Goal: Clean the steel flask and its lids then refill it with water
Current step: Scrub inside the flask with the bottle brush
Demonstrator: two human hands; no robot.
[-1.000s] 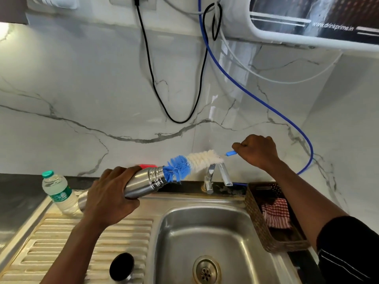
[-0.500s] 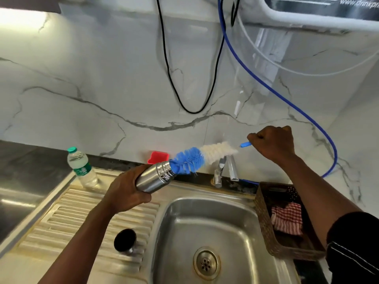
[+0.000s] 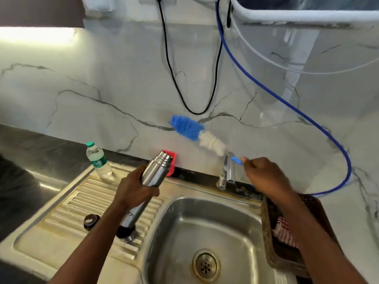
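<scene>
Cylindrical steel flask [image 3: 154, 172], gripped in the left hand [image 3: 133, 189], tilts mouth-up for access; right hand [image 3: 264, 177] pinches the handle of the blue-and-white bristled bottle brush [image 3: 196, 134], head held clear.

Left of basin [image 3: 235, 226]: drainboard [image 3: 67, 203], bottle [image 3: 98, 160] and lid [image 3: 91, 221] on it. Behind basin: tap [image 3: 226, 173]. Right of basin: basket [image 3: 266, 232].

Steel sink [image 3: 196, 190], ribbed drainboard [image 3: 67, 203] L of basin [image 3: 180, 226]. On drainboard: water bottle [image 3: 98, 160] upright, back corner; dark round lid [image 3: 91, 221] nr front. Wicker basket [image 3: 266, 232] just R of basin.
</scene>
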